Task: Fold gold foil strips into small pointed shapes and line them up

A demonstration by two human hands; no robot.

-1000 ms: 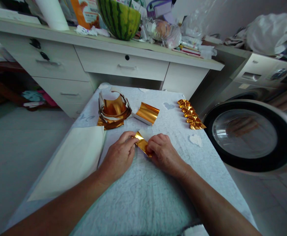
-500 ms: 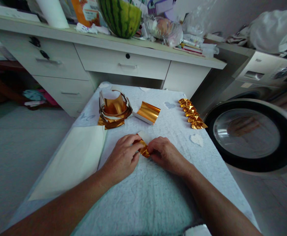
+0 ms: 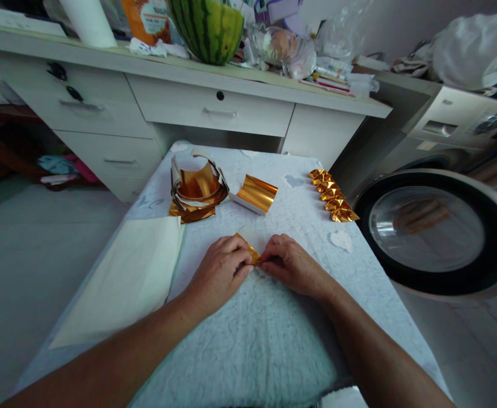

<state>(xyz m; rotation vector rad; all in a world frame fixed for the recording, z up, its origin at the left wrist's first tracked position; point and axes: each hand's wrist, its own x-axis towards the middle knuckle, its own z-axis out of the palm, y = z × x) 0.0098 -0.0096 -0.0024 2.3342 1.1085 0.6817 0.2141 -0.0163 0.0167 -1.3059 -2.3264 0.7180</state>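
Between my hands, a small piece of gold foil paper (image 3: 253,254) rests low over the cloth-covered table. My left hand (image 3: 224,265) pinches its left side, the fingers covering much of it. At the right end, the fingertips of my right hand (image 3: 288,262) are closed on the same paper. Just beyond lies a curled gold foil sheet (image 3: 257,194) with a white underside. To its left sit rolled gold foil strips (image 3: 199,184) in a loose ring. A row of several folded gold foil pieces (image 3: 332,195) lies at the table's far right.
A pale paper sheet (image 3: 124,277) covers the table's left side. Behind stands a white drawer desk (image 3: 180,105) bearing a cut watermelon (image 3: 208,31) and plastic bags. On the right, a washing machine's open round door (image 3: 435,232) comes close to the table edge.
My left fingers have moved right and closed over the gold foil paper, hiding more of it. My right hand stays nearly in place at its end.
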